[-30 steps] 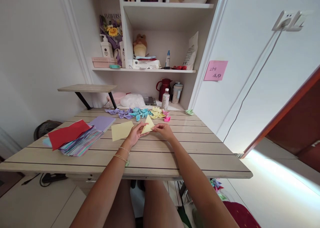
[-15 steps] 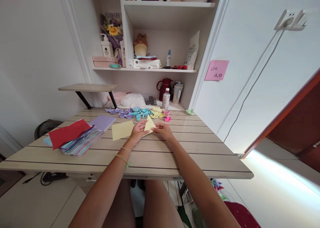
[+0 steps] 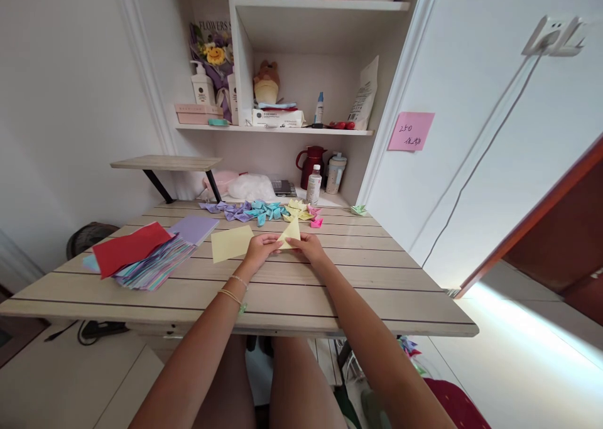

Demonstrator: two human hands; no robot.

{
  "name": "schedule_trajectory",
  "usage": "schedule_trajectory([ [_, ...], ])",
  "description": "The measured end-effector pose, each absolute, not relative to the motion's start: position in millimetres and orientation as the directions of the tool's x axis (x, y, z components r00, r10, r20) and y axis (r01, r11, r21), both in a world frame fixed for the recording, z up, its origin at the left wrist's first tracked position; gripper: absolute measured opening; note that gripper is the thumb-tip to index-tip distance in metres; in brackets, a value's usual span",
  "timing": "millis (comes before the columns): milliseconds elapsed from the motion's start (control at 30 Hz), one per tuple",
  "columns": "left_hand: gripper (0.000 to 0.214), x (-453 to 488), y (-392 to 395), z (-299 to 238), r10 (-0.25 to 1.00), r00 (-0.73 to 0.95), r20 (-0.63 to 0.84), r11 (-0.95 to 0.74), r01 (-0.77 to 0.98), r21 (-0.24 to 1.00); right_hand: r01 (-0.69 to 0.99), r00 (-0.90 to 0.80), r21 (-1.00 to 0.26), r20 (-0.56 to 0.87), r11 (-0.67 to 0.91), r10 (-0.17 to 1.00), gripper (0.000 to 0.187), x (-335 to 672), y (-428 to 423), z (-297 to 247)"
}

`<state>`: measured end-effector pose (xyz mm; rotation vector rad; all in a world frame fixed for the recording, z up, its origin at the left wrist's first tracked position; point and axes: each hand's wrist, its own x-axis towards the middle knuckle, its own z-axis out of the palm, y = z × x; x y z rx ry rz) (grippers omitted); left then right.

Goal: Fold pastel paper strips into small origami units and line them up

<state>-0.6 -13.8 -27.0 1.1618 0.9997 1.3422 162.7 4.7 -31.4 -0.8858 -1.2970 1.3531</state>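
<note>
Between my two hands is a piece of yellow paper [image 3: 291, 231] folded to a triangle, its point upward. My left hand [image 3: 262, 250] pinches its lower left corner. On the lower right, my right hand [image 3: 308, 247] grips it with the thumb across the front. A flat yellow sheet [image 3: 230, 243] lies on the table just left of my left hand. Behind the hands runs a row of small folded paper pieces: purple [image 3: 238, 211], blue [image 3: 264, 211], yellow [image 3: 296, 210] and pink [image 3: 316, 222].
A fanned stack of coloured paper [image 3: 155, 262] with a red sheet [image 3: 132, 248] on top lies at the left of the slatted table [image 3: 377, 291]. A green folded piece [image 3: 358, 210] sits far right. At the back stand a bottle [image 3: 313, 186] and a red jug [image 3: 311, 164].
The folded yellow paper has turned, its point swinging from upper left to upper right. My left fingers have slid down to its lower left corner; my right hand still grips it.
</note>
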Motion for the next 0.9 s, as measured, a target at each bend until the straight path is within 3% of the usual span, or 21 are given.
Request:
schedule_trajectory([
  [400,0.039,0.6,-14.3,-26.8,0.997,0.023,0.074,-0.064,-0.298,0.952,-0.278,-0.126,-0.958,0.109,0.07,0.986,0.037,162.8,4.4,-29.3],
  [700,0.034,1.3,-14.6,-25.0,0.995,-0.03,0.091,-0.095,-0.272,0.957,-0.32,-0.142,-0.945,0.121,0.07,0.982,0.039,160.9,4.7,-30.1],
  [900,0.04,1.3,-14.4,-25.9,0.993,0.043,0.109,-0.093,-0.272,0.958,-0.32,-0.102,-0.945,0.102,0.065,0.989,0.038,161.9,6.2,-31.5],
])
